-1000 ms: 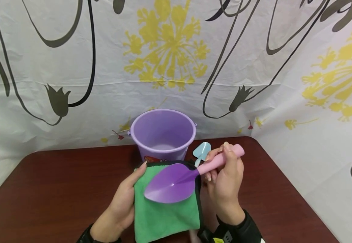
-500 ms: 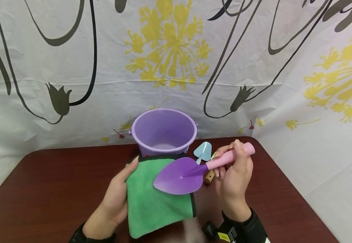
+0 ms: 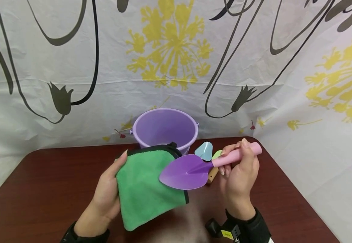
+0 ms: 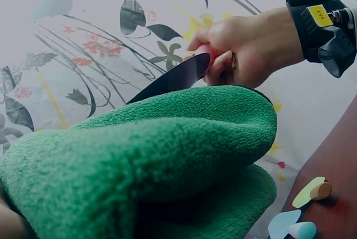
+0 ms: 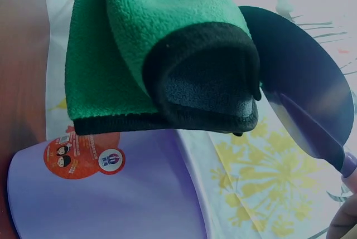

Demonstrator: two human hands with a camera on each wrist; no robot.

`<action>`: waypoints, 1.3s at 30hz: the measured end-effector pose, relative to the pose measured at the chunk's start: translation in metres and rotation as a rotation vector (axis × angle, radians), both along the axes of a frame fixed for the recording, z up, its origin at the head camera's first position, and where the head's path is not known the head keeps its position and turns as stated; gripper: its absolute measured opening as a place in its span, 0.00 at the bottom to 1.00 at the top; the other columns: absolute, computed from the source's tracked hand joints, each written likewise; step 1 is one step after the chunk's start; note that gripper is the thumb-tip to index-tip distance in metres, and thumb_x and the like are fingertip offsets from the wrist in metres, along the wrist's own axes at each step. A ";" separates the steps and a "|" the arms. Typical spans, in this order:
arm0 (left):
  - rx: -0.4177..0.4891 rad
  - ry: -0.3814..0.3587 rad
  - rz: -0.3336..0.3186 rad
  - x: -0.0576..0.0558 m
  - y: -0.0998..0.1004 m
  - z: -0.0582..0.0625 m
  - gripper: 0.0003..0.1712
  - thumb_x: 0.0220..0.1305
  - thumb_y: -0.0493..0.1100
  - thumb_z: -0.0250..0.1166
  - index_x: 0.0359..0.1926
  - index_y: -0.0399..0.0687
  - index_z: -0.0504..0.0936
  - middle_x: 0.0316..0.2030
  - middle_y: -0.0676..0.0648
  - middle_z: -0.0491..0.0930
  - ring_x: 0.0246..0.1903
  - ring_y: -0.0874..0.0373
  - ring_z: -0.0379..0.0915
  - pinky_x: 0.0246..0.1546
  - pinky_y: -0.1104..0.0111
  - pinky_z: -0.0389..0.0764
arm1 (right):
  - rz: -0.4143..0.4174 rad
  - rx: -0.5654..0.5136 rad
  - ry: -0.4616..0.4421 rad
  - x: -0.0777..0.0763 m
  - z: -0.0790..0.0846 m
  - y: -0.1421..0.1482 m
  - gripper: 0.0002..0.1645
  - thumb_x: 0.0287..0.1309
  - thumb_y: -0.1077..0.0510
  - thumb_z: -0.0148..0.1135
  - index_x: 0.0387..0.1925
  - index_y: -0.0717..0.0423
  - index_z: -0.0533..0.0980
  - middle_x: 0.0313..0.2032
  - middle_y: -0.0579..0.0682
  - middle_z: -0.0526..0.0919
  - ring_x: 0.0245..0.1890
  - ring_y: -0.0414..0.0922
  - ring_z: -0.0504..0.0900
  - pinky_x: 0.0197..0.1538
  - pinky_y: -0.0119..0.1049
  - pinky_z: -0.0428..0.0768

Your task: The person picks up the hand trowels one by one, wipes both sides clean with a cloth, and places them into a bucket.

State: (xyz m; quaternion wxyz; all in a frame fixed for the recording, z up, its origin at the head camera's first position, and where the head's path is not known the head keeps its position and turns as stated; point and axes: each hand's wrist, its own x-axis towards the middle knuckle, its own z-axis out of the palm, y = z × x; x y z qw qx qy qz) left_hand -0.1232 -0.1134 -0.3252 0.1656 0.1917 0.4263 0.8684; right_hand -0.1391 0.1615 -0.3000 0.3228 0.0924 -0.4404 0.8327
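My left hand (image 3: 104,192) grips a folded green cloth (image 3: 147,192) with black edging by its left side, thumb on top. In my right hand (image 3: 239,175) is a trowel with a pink handle, its purple blade (image 3: 185,173) pointing left and overlapping the cloth's right part in the head view. The left wrist view has the cloth (image 4: 139,144) bulging in folds below the dark-looking trowel blade (image 4: 170,80). Seen from the right wrist, the folded cloth (image 5: 117,55) shows a greyish inner side, and the trowel blade (image 5: 312,77) stands right beside it.
A purple bucket (image 3: 164,125) stands at the table's back edge, behind the cloth. Right of it lie a small light-blue shovel (image 3: 204,151) and a tool with a light-green blade and wooden handle (image 3: 213,174). A patterned sheet (image 3: 103,67) hangs behind the dark red table (image 3: 51,189).
The left hand and cloth have moved left and slightly up, the cloth tilting. The right hand and trowel have shifted right and slightly up, uncovering the wooden-handled tool.
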 end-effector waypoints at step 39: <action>-0.069 -0.088 -0.180 0.006 0.030 -0.013 0.29 0.82 0.60 0.34 0.57 0.51 0.76 0.44 0.55 0.85 0.44 0.64 0.83 0.52 0.70 0.83 | 0.093 0.126 -0.111 0.015 -0.015 -0.042 0.17 0.78 0.55 0.42 0.29 0.53 0.66 0.13 0.45 0.75 0.05 0.37 0.60 0.06 0.38 0.48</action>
